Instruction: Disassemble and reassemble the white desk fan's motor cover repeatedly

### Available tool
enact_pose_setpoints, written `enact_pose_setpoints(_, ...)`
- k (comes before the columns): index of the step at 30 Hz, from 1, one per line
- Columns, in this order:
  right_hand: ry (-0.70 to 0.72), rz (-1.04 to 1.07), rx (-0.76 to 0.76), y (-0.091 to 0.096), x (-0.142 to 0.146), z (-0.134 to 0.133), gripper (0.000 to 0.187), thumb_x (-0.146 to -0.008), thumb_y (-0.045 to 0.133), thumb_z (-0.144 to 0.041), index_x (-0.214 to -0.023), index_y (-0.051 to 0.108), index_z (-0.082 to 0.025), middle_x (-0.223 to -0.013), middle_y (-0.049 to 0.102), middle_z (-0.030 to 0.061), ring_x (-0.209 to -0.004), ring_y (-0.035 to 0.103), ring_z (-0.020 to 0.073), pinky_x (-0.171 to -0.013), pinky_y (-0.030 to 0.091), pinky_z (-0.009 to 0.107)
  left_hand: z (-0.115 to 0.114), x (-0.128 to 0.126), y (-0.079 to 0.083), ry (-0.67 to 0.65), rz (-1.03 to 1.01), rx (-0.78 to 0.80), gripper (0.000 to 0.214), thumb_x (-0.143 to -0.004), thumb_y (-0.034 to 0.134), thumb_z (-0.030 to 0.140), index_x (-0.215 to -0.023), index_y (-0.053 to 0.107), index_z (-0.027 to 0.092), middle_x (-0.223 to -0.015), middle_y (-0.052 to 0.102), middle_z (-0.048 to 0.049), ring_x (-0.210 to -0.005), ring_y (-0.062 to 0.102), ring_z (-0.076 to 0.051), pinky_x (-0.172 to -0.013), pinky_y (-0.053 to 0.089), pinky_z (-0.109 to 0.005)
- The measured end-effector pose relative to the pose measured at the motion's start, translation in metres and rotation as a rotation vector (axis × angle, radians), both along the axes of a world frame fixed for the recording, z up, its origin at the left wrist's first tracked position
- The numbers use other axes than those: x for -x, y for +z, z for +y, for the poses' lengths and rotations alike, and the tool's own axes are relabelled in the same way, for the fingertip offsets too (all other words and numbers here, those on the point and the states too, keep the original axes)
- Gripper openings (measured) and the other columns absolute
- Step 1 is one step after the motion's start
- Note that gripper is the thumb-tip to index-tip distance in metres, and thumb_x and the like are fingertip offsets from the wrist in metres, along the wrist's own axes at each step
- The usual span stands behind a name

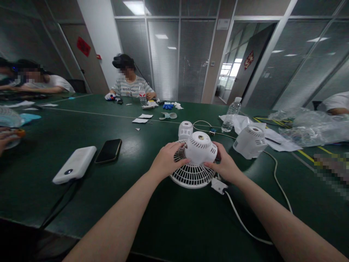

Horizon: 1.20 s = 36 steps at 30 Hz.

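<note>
A small white fan body (200,147) with a round motor housing lies on top of its white grille (191,175) on the green table (169,218). My left hand (166,159) grips the housing from the left, fingers curled round it. My right hand (225,163) holds it from the right, fingers wrapped against its side. A white cable (245,225) with a small white switch box (219,185) runs from the fan toward me.
Two more white fan housings (185,129) (250,141) stand behind. A white power bank (75,164) and a black phone (109,150) lie to the left. A water bottle (231,114), clear plastic bags (308,125) and papers are at the right. Other people sit at the far side.
</note>
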State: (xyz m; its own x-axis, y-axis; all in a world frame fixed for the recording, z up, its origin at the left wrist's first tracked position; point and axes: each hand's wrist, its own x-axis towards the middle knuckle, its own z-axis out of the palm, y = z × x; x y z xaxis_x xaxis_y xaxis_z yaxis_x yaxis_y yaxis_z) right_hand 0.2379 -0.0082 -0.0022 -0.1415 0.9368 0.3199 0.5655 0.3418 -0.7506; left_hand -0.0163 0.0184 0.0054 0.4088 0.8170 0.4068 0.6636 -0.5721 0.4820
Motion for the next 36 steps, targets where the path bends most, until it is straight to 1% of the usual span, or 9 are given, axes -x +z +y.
enact_pose_setpoints(2, 0.026, 0.004, 0.003, 0.000, 0.003, -0.001, 0.076, -0.069, 0.075, -0.029, -0.133, 0.034, -0.027, -0.128, 0.055, 0.0089, -0.117, 0.056, 0.0284, -0.100, 0.045, 0.051, 0.000, -0.001, -0.001, -0.027, 0.012, 0.056, 0.076, -0.072, 0.070, 0.051, -0.137, 0.043, 0.022, -0.140, 0.050, -0.0098, -0.130, 0.044, -0.031, -0.107, 0.036, -0.050)
enact_pose_setpoints(4, 0.053, 0.004, 0.010, 0.001, 0.006, -0.002, 0.077, -0.068, 0.076, -0.031, -0.133, 0.035, -0.027, -0.129, 0.054, 0.0089, -0.117, 0.056, 0.0286, -0.100, 0.046, 0.051, 0.000, -0.001, -0.002, -0.039, -0.005, 0.110, 0.082, -0.068, 0.072, 0.050, -0.139, 0.040, 0.022, -0.142, 0.048, -0.0113, -0.131, 0.043, -0.033, -0.108, 0.034, -0.053)
enact_pose_setpoints(7, 0.077, 0.006, 0.015, 0.002, 0.009, -0.005, 0.080, -0.069, 0.077, -0.032, -0.136, 0.034, -0.028, -0.132, 0.052, 0.0091, -0.119, 0.054, 0.0291, -0.100, 0.046, 0.051, 0.001, 0.000, -0.004, -0.036, -0.056, 0.152, 0.079, -0.069, 0.072, 0.047, -0.137, 0.042, 0.023, -0.141, 0.048, -0.0119, -0.130, 0.044, -0.034, -0.105, 0.036, -0.057)
enact_pose_setpoints(9, 0.105, 0.032, 0.034, 0.002, 0.009, -0.006, 0.081, -0.072, 0.074, -0.032, -0.139, 0.030, -0.028, -0.137, 0.049, 0.0098, -0.123, 0.052, 0.0289, -0.103, 0.044, 0.051, 0.002, 0.001, -0.004, -0.029, -0.086, 0.177, 0.077, -0.069, 0.071, 0.046, -0.137, 0.042, 0.023, -0.140, 0.049, -0.0122, -0.128, 0.046, -0.034, -0.103, 0.038, -0.058)
enact_pose_setpoints(14, 0.209, 0.110, 0.122, -0.001, 0.006, -0.007, 0.086, -0.079, 0.068, -0.030, -0.147, 0.015, -0.030, -0.149, 0.038, 0.0099, -0.134, 0.043, 0.0262, -0.110, 0.037, 0.049, 0.003, 0.002, -0.002, -0.044, -0.136, 0.213, 0.074, -0.069, 0.072, 0.044, -0.135, 0.045, 0.022, -0.135, 0.053, -0.0111, -0.123, 0.051, -0.031, -0.102, 0.043, -0.053)
enact_pose_setpoints(19, 0.161, 0.089, 0.133, -0.002, 0.008, -0.008, 0.089, -0.078, 0.069, -0.028, -0.148, 0.014, -0.032, -0.148, 0.039, 0.0091, -0.132, 0.045, 0.0268, -0.109, 0.038, 0.051, 0.002, 0.003, 0.001, -0.063, -0.141, 0.230, 0.073, -0.071, 0.072, 0.042, -0.136, 0.044, 0.022, -0.137, 0.052, -0.0106, -0.124, 0.051, -0.031, -0.104, 0.042, -0.052)
enact_pose_setpoints(27, 0.110, 0.049, 0.111, 0.006, 0.015, -0.012, 0.084, -0.075, 0.071, -0.028, -0.144, 0.024, -0.030, -0.140, 0.049, 0.0092, -0.126, 0.050, 0.0284, -0.106, 0.041, 0.052, 0.004, 0.005, 0.003, -0.118, -0.176, 0.268, 0.068, -0.071, 0.072, 0.033, -0.133, 0.046, 0.024, -0.135, 0.056, -0.0071, -0.123, 0.052, -0.029, -0.105, 0.041, -0.051)
enact_pose_setpoints(30, 0.096, 0.024, 0.090, 0.006, 0.016, -0.013, 0.084, -0.073, 0.072, -0.029, -0.143, 0.025, -0.028, -0.139, 0.048, 0.0110, -0.125, 0.051, 0.0294, -0.105, 0.041, 0.051, 0.005, 0.006, 0.003, -0.126, -0.185, 0.283, 0.069, -0.070, 0.072, 0.030, -0.133, 0.047, 0.024, -0.134, 0.056, -0.0065, -0.123, 0.052, -0.029, -0.107, 0.040, -0.051)
enact_pose_setpoints(36, 0.113, 0.002, 0.057, 0.003, 0.018, -0.013, 0.085, -0.075, 0.070, -0.031, -0.144, 0.021, -0.025, -0.143, 0.042, 0.0141, -0.126, 0.048, 0.0295, -0.105, 0.040, 0.050, 0.008, 0.007, -0.001, -0.144, -0.206, 0.277, 0.069, -0.070, 0.072, 0.028, -0.134, 0.047, 0.025, -0.134, 0.057, -0.0059, -0.122, 0.053, -0.029, -0.105, 0.041, -0.052)
